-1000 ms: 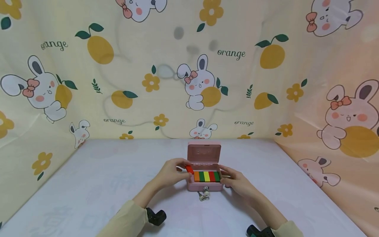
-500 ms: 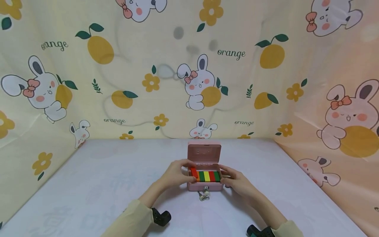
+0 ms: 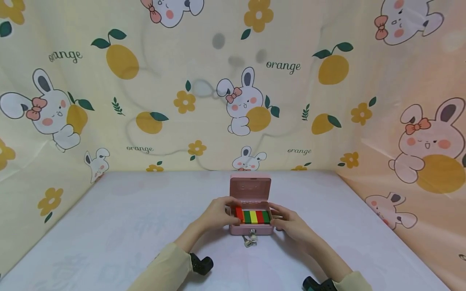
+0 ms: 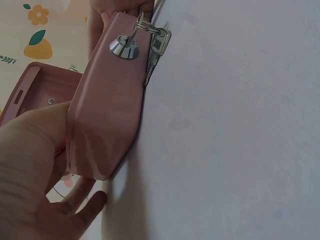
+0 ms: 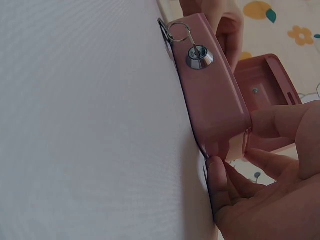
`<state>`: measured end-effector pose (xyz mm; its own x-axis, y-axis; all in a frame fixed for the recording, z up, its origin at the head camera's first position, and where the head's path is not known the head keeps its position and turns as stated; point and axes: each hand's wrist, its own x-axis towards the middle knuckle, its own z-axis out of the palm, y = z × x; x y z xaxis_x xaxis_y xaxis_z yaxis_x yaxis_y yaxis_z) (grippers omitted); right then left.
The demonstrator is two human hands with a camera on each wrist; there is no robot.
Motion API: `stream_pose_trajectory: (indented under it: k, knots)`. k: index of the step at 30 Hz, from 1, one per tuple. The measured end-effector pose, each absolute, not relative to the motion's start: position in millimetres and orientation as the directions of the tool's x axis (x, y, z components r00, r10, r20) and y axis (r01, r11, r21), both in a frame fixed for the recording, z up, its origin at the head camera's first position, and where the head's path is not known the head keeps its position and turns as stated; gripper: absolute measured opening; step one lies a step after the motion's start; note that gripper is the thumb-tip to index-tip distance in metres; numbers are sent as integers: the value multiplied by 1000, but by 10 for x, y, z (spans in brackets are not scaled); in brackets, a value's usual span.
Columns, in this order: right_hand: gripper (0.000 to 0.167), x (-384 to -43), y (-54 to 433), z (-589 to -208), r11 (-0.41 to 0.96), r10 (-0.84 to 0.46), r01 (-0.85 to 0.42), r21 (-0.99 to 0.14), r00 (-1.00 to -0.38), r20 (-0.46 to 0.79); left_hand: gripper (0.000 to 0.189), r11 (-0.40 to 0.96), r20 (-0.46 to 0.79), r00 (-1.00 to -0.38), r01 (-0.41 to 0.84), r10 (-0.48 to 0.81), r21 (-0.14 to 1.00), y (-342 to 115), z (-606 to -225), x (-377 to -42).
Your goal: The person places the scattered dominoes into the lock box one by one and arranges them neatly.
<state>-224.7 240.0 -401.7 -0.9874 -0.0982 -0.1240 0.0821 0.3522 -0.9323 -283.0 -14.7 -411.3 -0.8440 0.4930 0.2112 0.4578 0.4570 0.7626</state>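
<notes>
A pink metal cash box [image 3: 251, 230] sits on the table with its lid [image 3: 250, 189] raised. Inside lies a row of coloured blocks: green [image 3: 247, 217], yellow [image 3: 253, 217], red [image 3: 259, 217] and green again at the right. My left hand [image 3: 220, 212] reaches over the box's left end and pinches a red block [image 3: 238, 214] at that end of the row. My right hand [image 3: 293, 222] grips the right side of the box, its thumb [image 5: 275, 123] over the rim and fingers below. In the left wrist view the box wall hides the left fingertips and the block.
Keys [image 3: 249, 241] hang from the lock [image 4: 125, 47] on the box's front. The white tabletop [image 3: 145, 218] spreads around the box. Patterned cloth [image 3: 204, 121] stands behind and at both sides.
My left hand has moved right and brought the red block from over the box's left edge down onto the row's left end, where it covers most of an orange block. The right hand stays put.
</notes>
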Motion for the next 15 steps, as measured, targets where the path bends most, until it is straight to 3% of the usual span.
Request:
stream_pose_trajectory:
  k: [15]
  knots:
    - [57,-2247,2394,-4023,357,-95,84,-930,-987,-126,40,554,146,-858,438,492,708,-92,-4030,-2847]
